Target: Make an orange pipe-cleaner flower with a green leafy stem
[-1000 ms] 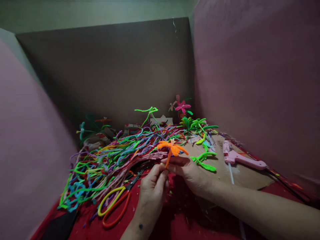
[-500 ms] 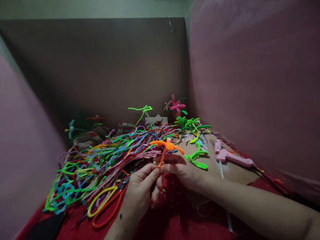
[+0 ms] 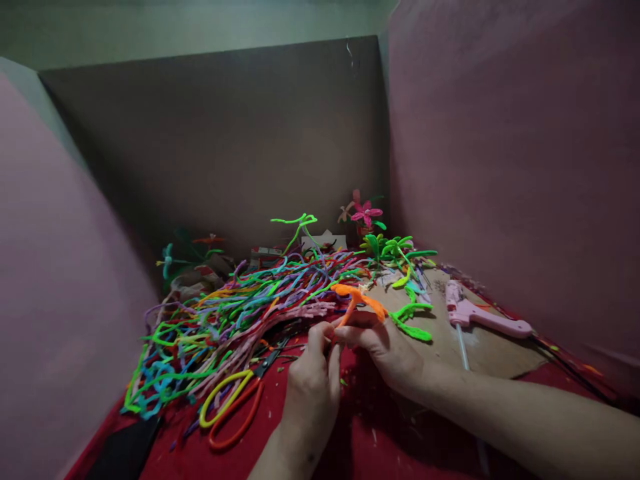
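- Left of pink glue gun [image 3: 486, 319]: orange flower [image 3: 357, 295], stem [image 3: 350, 313] slanting up toward glue gun from both grips.
- Right hand [image 3: 393, 353]: nearer glue gun; grip pinched tight on stem.
- Left hand [image 3: 314, 377]: farther from glue gun; grip closed on stem's foot.

One held flower [image 3: 357, 296]; one pair scissors [image 3: 262, 369]; one glue gun [image 3: 471, 313]

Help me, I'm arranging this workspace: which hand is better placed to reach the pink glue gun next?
Probably the right hand: the pink glue gun lies to the right, while the left hand is nearer the scissors. Both hands hold the orange flower, so the right would need freeing first.
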The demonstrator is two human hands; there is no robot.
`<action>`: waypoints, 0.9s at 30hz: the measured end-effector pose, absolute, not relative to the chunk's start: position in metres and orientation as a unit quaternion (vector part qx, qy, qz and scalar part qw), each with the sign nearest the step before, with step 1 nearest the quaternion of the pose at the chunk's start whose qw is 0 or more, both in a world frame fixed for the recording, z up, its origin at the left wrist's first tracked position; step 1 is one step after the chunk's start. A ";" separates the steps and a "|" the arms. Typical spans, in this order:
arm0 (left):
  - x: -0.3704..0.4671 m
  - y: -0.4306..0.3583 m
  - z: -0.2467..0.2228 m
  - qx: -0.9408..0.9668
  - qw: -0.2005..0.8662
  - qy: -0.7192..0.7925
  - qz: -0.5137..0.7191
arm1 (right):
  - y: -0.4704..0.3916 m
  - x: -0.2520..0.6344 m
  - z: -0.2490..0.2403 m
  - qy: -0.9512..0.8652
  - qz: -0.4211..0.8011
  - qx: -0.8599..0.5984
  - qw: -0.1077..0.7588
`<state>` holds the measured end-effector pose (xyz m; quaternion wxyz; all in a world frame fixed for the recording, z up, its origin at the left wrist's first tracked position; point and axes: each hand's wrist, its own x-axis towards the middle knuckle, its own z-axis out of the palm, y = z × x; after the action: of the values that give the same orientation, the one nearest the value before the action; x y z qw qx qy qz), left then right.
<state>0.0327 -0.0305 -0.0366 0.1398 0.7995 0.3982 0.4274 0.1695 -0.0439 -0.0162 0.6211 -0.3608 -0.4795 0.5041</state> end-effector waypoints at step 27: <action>0.034 -0.032 -0.030 0.770 0.227 0.388 0.454 | -0.042 0.165 -0.026 -0.521 0.459 -0.387 0.606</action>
<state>0.0336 -0.0325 -0.0301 0.2266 0.7699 0.3877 0.4535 0.1654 -0.0416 -0.0256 0.6061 -0.3873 -0.5211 0.4595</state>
